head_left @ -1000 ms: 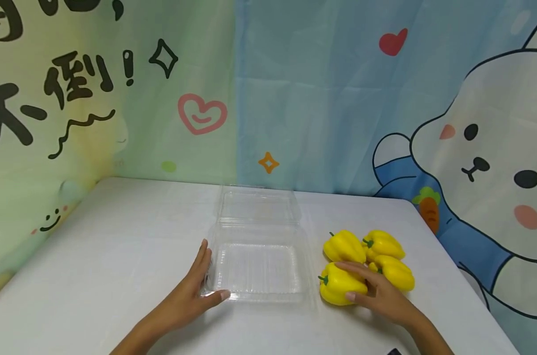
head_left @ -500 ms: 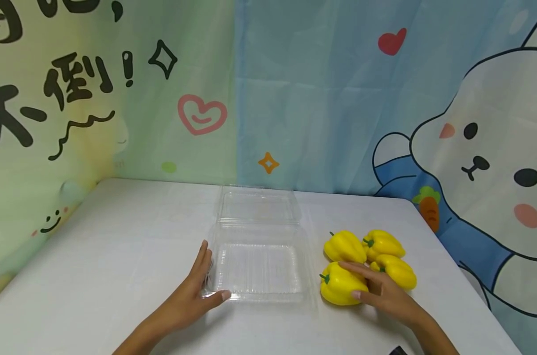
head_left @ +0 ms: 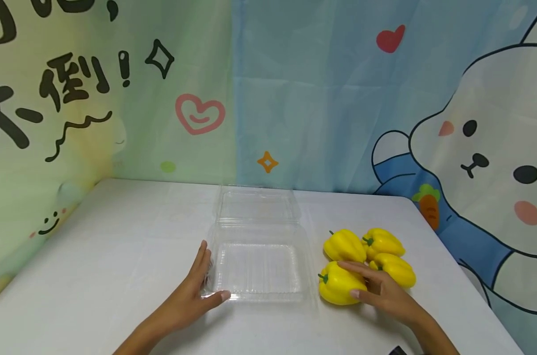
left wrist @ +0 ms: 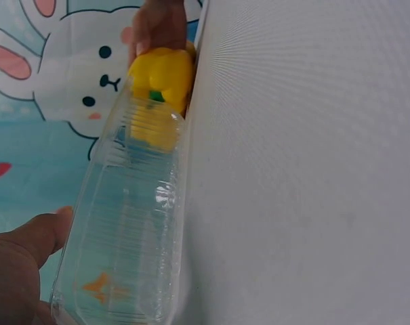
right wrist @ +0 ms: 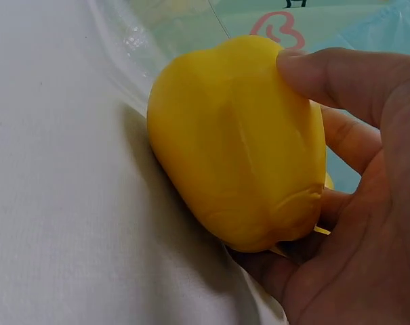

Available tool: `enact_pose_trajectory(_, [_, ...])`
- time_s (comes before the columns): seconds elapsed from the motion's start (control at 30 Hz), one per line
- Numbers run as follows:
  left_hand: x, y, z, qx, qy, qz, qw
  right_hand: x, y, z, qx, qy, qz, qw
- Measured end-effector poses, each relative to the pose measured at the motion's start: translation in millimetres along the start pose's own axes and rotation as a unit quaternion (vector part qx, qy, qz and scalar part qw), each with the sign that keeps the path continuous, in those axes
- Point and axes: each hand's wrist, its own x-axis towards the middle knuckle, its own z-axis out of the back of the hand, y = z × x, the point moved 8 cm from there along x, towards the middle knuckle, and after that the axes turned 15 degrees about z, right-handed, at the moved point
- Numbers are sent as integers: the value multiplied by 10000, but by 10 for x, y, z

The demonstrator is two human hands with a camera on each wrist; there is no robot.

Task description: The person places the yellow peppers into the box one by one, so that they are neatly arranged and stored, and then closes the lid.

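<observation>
A clear plastic clamshell box [head_left: 257,296] lies with its lid [head_left: 257,206] folded back, away from me. Along its left wall rests my left hand [head_left: 184,301], fingers straight and thumb spread at the near corner. On the right, my right hand [head_left: 385,298] holds the nearest yellow bell pepper [head_left: 337,286], thumb on the near side and fingers over the far side. In the right wrist view this pepper [right wrist: 232,135] sits between thumb and fingers, low over the table. The left wrist view shows the box wall [left wrist: 123,223] beside my left thumb.
Close behind the held pepper lie three more yellow bell peppers, at the back left [head_left: 345,245], back right [head_left: 384,242] and right [head_left: 397,270]. A printed curtain [head_left: 304,98] hangs behind the white table [head_left: 117,256]. A small dark object [head_left: 398,350] shows at the bottom edge.
My right thumb has shifted slightly to the right on the pepper. The left hand and the box keep their places, and the head view has turned very slightly.
</observation>
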Motion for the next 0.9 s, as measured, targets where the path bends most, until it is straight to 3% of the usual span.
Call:
enact_pose_trajectory(0.3, [-12, 7, -8, -160, 134, 27, 9998, 36, 96, 14, -97, -322, -64, 9994])
enact_pose_trajectory(0.9, [-4, 20, -4, -254, 269, 62, 9993, 103, 384, 130, -364, -751, 419, 9956])
